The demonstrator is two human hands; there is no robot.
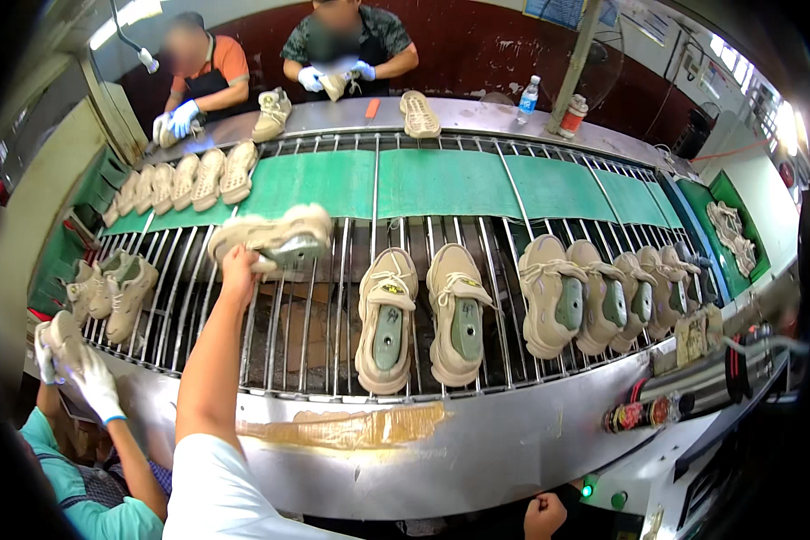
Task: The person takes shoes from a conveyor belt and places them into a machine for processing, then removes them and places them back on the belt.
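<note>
The left hand (238,272)'s fingers pinch a beige shoe with grey-green insert (283,231) above a silver metal-rod rack (375,184); right of them, matching shoes (540,306) already stand there. The right hand (544,517) curls into a fist.

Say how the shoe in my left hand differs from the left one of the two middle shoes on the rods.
The held shoe is gripped by your left hand; no hand touches the middle shoe. The held shoe is tilted and crosswise, while the middle shoe sits upright, toe pointing away. The held shoe looks blurred, the middle shoe sharp. Both are beige, with a green form inside.
</note>
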